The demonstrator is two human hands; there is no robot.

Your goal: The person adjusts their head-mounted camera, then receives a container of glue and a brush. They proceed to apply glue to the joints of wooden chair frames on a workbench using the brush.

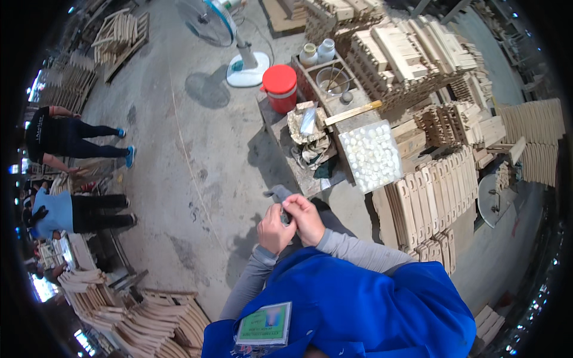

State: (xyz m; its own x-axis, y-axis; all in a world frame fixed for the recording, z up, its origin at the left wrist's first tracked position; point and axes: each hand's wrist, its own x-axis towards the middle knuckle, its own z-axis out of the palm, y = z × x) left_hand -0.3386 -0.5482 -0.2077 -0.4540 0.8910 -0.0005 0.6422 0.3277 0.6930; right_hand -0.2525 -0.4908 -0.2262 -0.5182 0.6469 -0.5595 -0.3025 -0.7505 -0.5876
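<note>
My left hand (276, 229) and my right hand (305, 219) meet in front of my body, fingers curled and pressed together. A small dark patch shows between them, but what they hold is too small and covered to name. Just beyond the fingertips lies a grey, soft-looking shape (279, 191); I cannot tell whether the fingers touch it. Ahead to the right stands a low work table (276, 132), with a crumpled pile of cloth (316, 153) on its near part. A clear bag of pale, round pieces (371, 156) sits to the right of the cloth.
A red lidded bucket (280, 89), two jars (317, 54) and a clear bowl (332, 82) stand farther off. Stacked wooden parts (436, 197) line the right side. A standing fan (246, 65) is ahead. Two people (74, 140) work at the far left, near more stacked wood (143, 316).
</note>
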